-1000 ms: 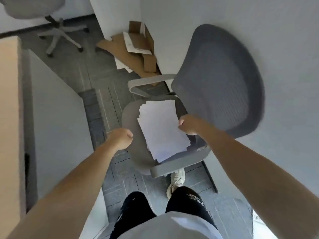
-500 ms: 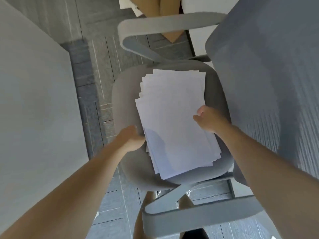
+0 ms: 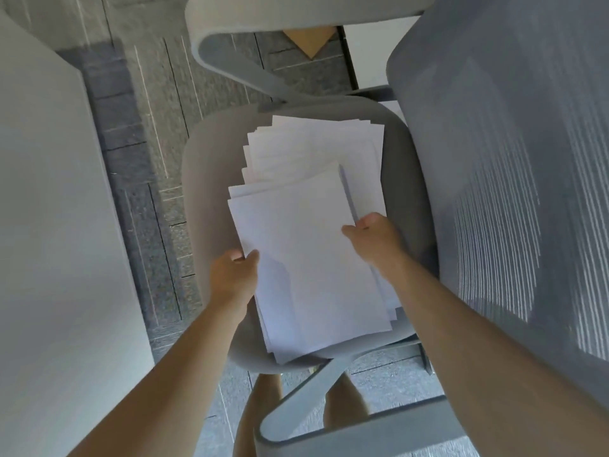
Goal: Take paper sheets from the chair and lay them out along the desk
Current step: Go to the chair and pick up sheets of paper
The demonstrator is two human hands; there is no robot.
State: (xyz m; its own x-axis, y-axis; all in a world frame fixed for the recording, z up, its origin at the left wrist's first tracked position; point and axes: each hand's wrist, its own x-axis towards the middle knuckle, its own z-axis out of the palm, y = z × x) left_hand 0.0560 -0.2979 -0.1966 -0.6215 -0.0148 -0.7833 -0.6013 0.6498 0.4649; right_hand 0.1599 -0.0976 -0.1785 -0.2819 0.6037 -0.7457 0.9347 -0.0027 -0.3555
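The one view sits on the person's head and faces steeply down, almost straight over the chair seat point(image 3: 211, 166). It is near enough that the seat and the paper sheets point(image 3: 313, 258) fill the middle of the frame. Both forearms enter from the bottom edge, with the left hand point(image 3: 234, 275) and right hand point(image 3: 372, 239) at the sheets. The wide lens swells the edges: the backrest point(image 3: 494, 159) looms on the right, the white counter point(image 3: 49, 225) runs down the left, and grey floor point(image 3: 148, 94) shows between.
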